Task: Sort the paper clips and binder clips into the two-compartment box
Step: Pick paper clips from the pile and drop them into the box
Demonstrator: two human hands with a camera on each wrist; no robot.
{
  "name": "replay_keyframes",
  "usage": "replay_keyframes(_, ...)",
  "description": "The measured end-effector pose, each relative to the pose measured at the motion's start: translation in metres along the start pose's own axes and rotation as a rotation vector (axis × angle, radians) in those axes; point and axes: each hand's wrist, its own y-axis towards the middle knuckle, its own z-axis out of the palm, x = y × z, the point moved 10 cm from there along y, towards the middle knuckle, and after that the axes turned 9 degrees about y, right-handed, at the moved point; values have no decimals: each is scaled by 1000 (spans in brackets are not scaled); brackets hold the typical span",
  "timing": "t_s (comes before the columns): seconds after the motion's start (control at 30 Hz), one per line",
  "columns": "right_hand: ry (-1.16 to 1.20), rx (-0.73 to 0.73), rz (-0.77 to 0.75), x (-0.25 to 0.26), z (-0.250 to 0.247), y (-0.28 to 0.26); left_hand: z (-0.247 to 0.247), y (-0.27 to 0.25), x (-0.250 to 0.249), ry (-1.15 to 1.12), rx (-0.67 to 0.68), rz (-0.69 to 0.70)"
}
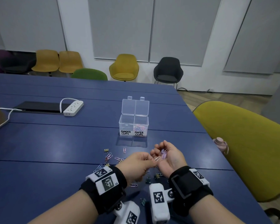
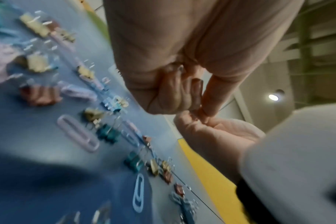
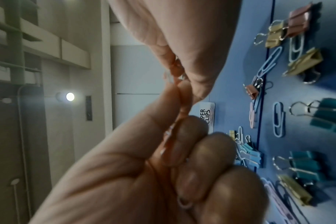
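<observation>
A clear two-compartment box [image 1: 133, 125] stands open on the blue table, labelled BINDER CLIPS on the left and PAPER CLIPS on the right; coloured paper clips lie in the right compartment. My right hand [image 1: 164, 152] is palm up, fingers curled round a small bunch of pink paper clips [image 1: 164, 154]. My left hand [image 1: 141, 160] pinches one pale paper clip [image 1: 157, 158] at the edge of the right palm. Loose paper clips and binder clips [image 1: 109, 156] lie scattered on the table under and left of both hands. Both wrist views show the fingertips meeting above the scatter of clips [image 3: 297, 115].
A white power strip [image 1: 73, 108] and a black pad [image 1: 39, 106] lie at the far left of the table [image 1: 55, 143]. A yellow-green chair [image 1: 242, 143] stands close on the right, with a pink bottle [image 1: 221, 144] by the table's edge. More chairs line the back wall.
</observation>
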Motion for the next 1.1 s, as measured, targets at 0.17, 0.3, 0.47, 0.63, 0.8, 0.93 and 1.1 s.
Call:
replay_keyframes(0.17, -56, 100, 189, -17, 0, -10, -21, -2, -48, 468, -259, 236)
replay_keyframes(0.3, -103, 58, 187, -4, -17, -9, -31, 5, -62, 530, -308, 278)
replay_keyframes(0.47, -666, -9, -13, 55, -39, -13, -38, 14, -43, 672, -237, 184)
replay_keyframes(0.63, -1722, 127, -215, 90, -25, -27, -33, 24, -21, 916, -134, 80)
replay_keyframes(0.8, -2272, 176, -137, 82, -38, -24, -23, 33, -13, 1143, -58, 55)
replay_keyframes(0.93, -2331, 249, -134, 66, -34, -25, -14, 40, -6, 1209, -7, 27)
replay_keyframes(1.1, -2378, 268, -157, 55, -22, -17, -6, 50, 2, 1280, 36, -3)
